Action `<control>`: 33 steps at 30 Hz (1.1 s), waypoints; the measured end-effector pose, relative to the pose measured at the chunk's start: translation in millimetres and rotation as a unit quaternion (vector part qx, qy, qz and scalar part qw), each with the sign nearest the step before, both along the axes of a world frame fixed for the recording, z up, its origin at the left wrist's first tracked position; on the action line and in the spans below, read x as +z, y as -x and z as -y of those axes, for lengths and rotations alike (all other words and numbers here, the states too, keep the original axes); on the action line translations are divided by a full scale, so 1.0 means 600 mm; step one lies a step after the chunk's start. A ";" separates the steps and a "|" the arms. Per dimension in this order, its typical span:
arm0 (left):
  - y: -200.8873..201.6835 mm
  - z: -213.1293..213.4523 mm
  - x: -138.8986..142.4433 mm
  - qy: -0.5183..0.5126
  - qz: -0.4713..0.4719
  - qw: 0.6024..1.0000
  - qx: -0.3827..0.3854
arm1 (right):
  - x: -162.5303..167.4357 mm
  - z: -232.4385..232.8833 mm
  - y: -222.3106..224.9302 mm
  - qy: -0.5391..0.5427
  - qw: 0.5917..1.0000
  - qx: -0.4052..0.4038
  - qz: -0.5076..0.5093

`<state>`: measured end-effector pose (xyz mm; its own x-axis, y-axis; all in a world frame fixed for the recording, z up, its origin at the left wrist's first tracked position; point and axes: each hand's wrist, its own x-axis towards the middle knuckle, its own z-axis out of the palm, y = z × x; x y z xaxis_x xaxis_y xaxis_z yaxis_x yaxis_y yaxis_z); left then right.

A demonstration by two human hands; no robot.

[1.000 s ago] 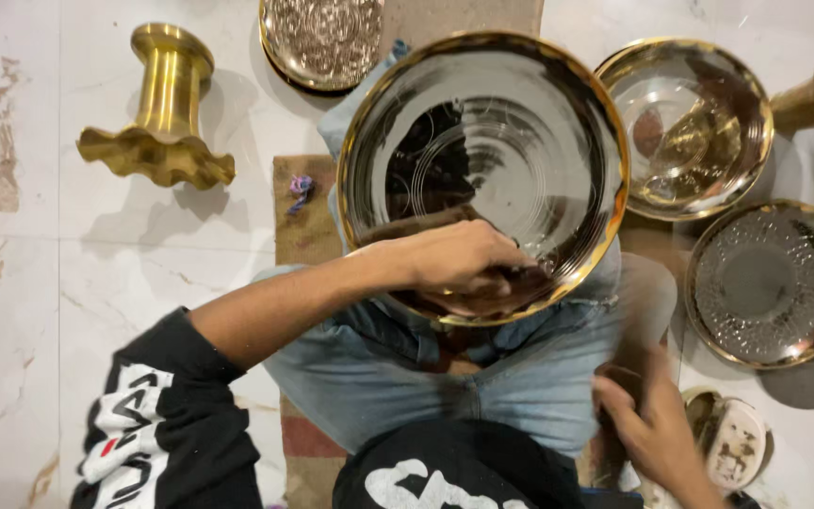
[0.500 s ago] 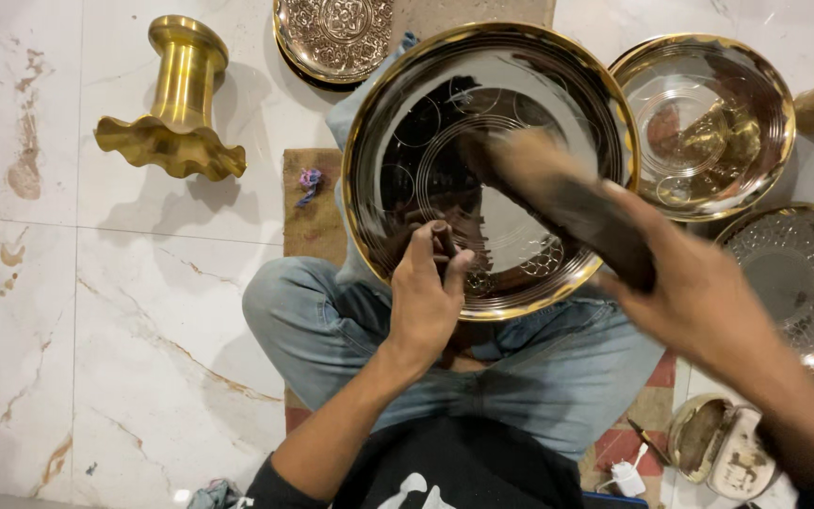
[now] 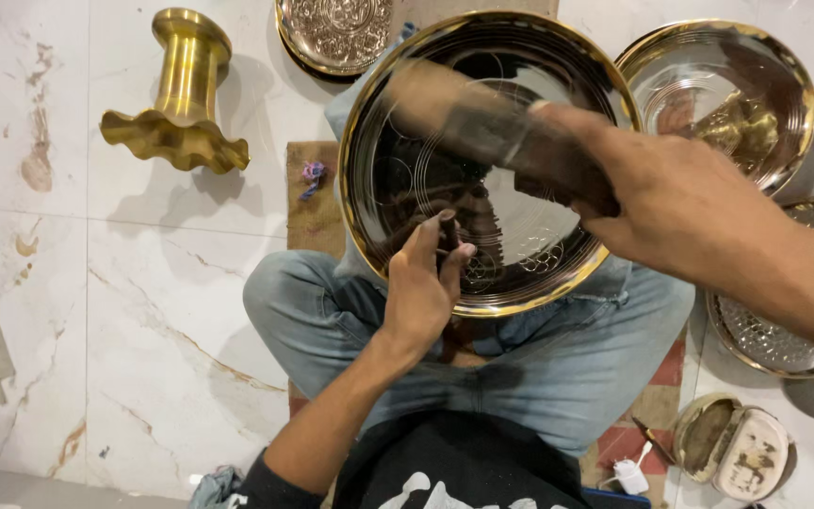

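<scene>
You are sitting on the floor with a large round metal plate (image 3: 482, 160) lying across your lap, on your blue jeans (image 3: 558, 368). Your left hand (image 3: 421, 292) is resting at the near rim of the plate, and its fingers (image 3: 431, 247) are pinching a short dark punch (image 3: 447, 231), which is standing almost upright with its tip on the plate's inner surface. The thumb and the first fingers are closing tightly around this tool.

Your right hand (image 3: 671, 203) is hovering above the right part of the plate and is gripping a dark wooden handle (image 3: 482, 127), which is blurred. The fingers are wrapping around it in a fist; I cannot tell what kind of head it is carrying.

The plate is shiny and dark like a mirror inside, with a golden rim and fine engraved circles and small flower patterns near the punch. Beside it, to the right, a second polished bowl (image 3: 718, 94) is lying on the white marble floor (image 3: 143, 311). A plate with dotted texture (image 3: 765, 330) is near your right knee. A brass stand (image 3: 176, 99) with a wavy base is lying on its side well apart on the left.
</scene>
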<state>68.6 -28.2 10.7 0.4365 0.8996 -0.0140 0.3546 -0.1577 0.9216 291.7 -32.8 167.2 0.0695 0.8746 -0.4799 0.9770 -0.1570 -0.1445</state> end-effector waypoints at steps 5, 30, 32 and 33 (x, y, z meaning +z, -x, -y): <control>-0.001 -0.012 0.001 -0.036 -0.005 0.999 -0.039 | -0.019 0.024 -0.016 0.023 0.997 0.022 0.066; -0.074 -0.133 -0.033 -0.065 0.071 0.754 -0.650 | -0.298 0.407 0.128 -0.294 0.759 -0.529 -0.239; -0.087 -0.134 -0.033 -0.053 0.046 0.729 -0.681 | -0.315 0.426 0.146 -0.327 0.856 -0.394 -0.074; -0.091 -0.132 -0.032 -0.043 0.033 0.713 -0.699 | -0.321 0.437 0.156 -0.334 0.886 -0.321 0.009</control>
<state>123.0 51.3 -8.2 0.9050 -0.4182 0.0778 -0.2486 -0.3715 0.8945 197.9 -294.7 -25.3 0.6578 0.7409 0.1356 0.7206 -0.5667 -0.3994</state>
